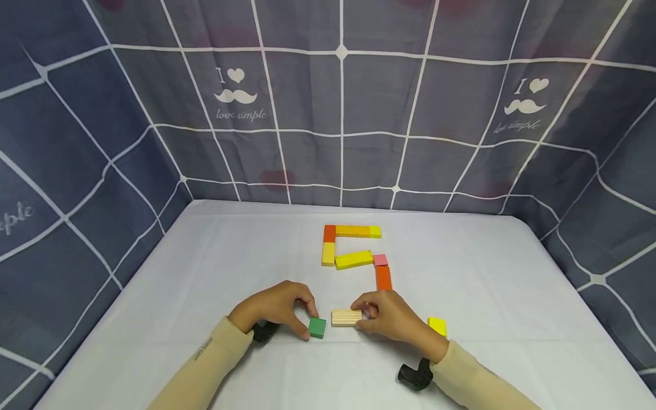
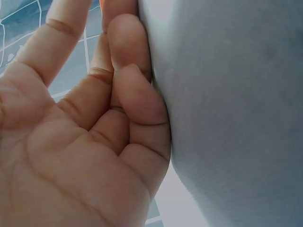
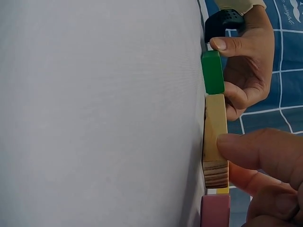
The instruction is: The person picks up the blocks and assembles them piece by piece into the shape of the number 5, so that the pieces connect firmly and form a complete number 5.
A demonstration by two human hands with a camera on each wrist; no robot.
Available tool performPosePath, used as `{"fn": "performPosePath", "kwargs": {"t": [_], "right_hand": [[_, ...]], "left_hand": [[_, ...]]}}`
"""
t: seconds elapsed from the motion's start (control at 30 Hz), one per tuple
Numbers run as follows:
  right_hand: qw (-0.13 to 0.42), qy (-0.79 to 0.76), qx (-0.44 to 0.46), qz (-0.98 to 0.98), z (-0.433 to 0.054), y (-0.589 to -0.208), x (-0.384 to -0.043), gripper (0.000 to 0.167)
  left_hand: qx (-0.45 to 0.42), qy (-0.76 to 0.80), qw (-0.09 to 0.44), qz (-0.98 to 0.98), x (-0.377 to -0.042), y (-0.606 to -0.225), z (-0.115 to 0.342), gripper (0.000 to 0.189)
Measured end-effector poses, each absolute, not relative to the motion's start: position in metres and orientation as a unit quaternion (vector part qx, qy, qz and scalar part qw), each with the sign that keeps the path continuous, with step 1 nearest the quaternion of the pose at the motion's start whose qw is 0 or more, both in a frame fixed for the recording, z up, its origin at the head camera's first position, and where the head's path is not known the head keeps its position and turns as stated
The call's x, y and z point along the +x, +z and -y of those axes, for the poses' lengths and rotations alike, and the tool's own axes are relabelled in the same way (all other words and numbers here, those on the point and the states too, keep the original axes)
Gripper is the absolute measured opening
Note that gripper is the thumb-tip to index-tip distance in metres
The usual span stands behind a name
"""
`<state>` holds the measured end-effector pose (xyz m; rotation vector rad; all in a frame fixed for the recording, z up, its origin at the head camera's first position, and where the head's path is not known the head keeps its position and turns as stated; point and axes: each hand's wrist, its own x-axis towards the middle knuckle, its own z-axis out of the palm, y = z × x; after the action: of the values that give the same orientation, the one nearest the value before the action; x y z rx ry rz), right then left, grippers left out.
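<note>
My left hand (image 1: 279, 304) pinches a small green block (image 1: 317, 327) between thumb and index finger, low on the white table. Just right of it lies a plain wooden block (image 1: 345, 318) with a grooved top, which my right hand (image 1: 389, 319) pinches at its right end. In the right wrist view, the green block (image 3: 213, 72) and the wooden block (image 3: 215, 130) stand almost end to end. A pink block (image 3: 215, 210) shows close past the wooden block's near end there. The left wrist view shows my palm and curled fingers (image 2: 137, 94) against the tabletop; the green block is hidden.
Beyond my hands, a bent line of blocks runs from a yellow end block (image 1: 375, 232) past a red-orange block (image 1: 329, 233) and a long yellow block (image 1: 354, 259) to an orange block (image 1: 383, 278) by my right hand. A loose yellow block (image 1: 437, 326) lies beside my right wrist.
</note>
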<state>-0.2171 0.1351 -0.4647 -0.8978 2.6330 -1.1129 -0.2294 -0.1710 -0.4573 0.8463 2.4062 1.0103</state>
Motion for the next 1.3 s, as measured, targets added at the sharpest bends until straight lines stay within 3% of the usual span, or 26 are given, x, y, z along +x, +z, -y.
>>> {"fn": "performPosePath", "kwargs": {"t": [0.63,1.3], "right_hand": [[0.084,-0.385,-0.281,-0.875,-0.127,-0.473,-0.212,0.027],[0.070,-0.376,-0.279,-0.881,-0.134,-0.463,-0.219,0.026]], "left_hand": [[0.285,0.375,0.206,-0.858,-0.214,-0.461,0.177,0.029],[0.313,0.372,0.193,-0.852,-0.227,-0.455,0.169,0.028]]}}
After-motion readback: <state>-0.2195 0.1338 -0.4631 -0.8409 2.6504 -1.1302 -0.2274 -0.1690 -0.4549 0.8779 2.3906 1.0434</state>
